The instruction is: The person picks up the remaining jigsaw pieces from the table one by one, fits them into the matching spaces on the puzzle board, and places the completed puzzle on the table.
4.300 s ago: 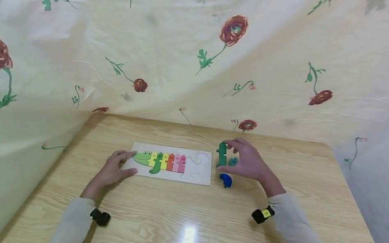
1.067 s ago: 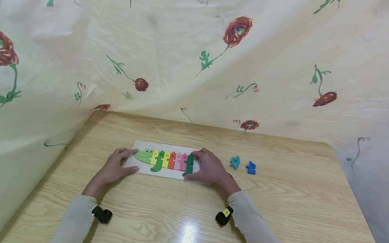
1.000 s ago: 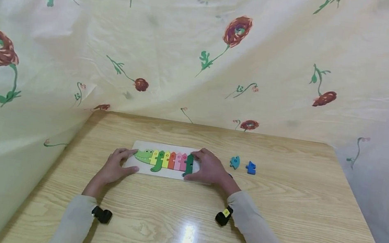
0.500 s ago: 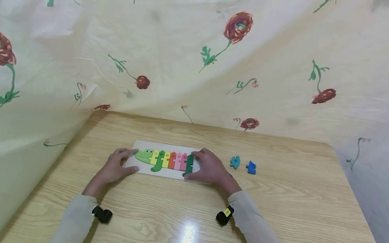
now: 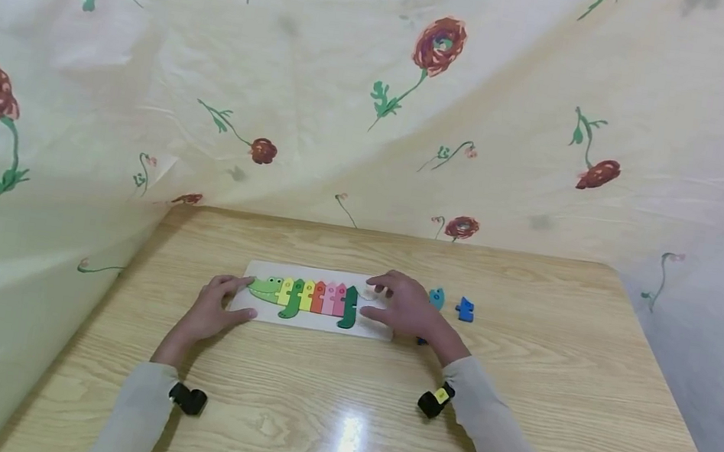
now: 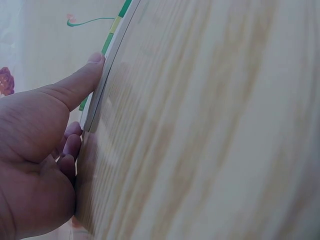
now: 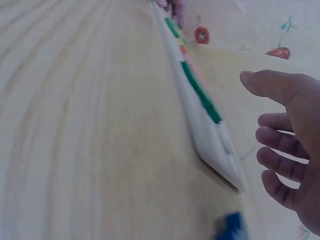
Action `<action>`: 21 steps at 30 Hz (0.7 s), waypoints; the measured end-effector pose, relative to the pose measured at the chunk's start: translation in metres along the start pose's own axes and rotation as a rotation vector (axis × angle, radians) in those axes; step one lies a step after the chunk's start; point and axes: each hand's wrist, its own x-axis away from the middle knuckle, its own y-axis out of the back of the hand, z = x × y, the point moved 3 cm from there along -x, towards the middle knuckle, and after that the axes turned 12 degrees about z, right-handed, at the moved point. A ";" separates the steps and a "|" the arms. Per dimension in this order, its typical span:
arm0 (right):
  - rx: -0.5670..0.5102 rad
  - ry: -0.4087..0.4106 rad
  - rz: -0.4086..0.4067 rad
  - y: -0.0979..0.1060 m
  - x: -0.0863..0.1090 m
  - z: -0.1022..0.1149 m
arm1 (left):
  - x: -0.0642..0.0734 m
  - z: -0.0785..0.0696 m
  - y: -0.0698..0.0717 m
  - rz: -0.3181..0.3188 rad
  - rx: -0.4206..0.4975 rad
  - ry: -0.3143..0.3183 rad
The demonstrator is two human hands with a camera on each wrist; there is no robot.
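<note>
A white puzzle board (image 5: pixel 320 323) lies flat on the table, with a colourful crocodile of wooden pieces fitted from its green head (image 5: pixel 266 288) rightward. My left hand (image 5: pixel 209 310) holds the board's left end; in the left wrist view its thumb (image 6: pixel 82 80) presses by the near edge and the other fingers curl at the end. A dark green leg piece (image 5: pixel 349 309) sits at the right of the row. Just right of that piece my right hand (image 5: pixel 409 306) hovers over the board's bare right end, thumb and fingers apart, holding nothing. Parted fingers also show in the right wrist view.
Right of the board lie a teal piece (image 5: pixel 438 297), partly behind the right hand, and a blue piece (image 5: pixel 465 309). Another blue piece (image 5: pixel 422 341) peeks out beneath the right wrist. Flowered cloth (image 5: pixel 324 97) hangs behind the wooden table (image 5: pixel 282 400).
The right hand brought the dark green leg piece from the right onto the board beside the pink piece, pressed there, then let go and drew slightly right. The left hand stayed put.
</note>
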 end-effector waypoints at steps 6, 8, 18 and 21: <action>-0.003 0.028 -0.055 0.026 0.018 -0.004 | -0.008 0.000 0.006 0.013 -0.004 -0.005; -0.006 0.026 -0.072 0.034 0.024 -0.006 | -0.011 -0.001 0.008 0.017 -0.010 -0.005; 0.030 -0.105 -0.148 0.061 0.050 -0.030 | -0.024 0.002 0.017 0.037 -0.003 -0.003; 0.034 -0.141 -0.178 0.065 0.057 -0.038 | -0.027 0.003 0.019 0.043 -0.002 0.006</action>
